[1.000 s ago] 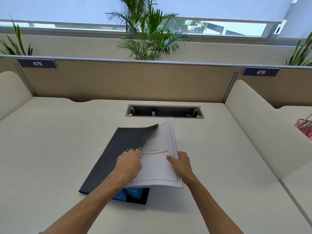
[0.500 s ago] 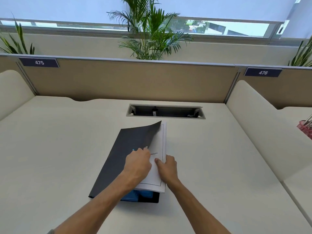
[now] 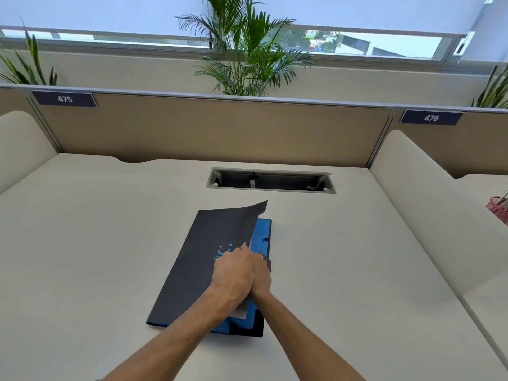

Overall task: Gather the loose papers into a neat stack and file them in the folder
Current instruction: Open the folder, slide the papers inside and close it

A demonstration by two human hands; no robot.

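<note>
A black folder (image 3: 203,259) with a blue inside (image 3: 262,232) lies on the cream desk (image 3: 96,243), its front cover raised and curled at the far corner. The white papers (image 3: 242,312) are almost wholly under the cover; only a thin sliver shows near my wrists. My left hand (image 3: 233,276) grips the cover's free edge with curled fingers. My right hand (image 3: 263,276) sits tight against it on the right, mostly hidden, its fingers stretched forward along the papers' edge inside the folder.
A cable slot (image 3: 270,182) is cut into the desk just beyond the folder. A tan back panel (image 3: 214,130) and cream side dividers (image 3: 412,202) wall in the desk. A pink basket (image 3: 499,209) stands on the neighbouring desk at the far right.
The papers have slid left under the cover until nearly hidden. My right hand moved left with them to meet my left hand, and the cover came down lower.
</note>
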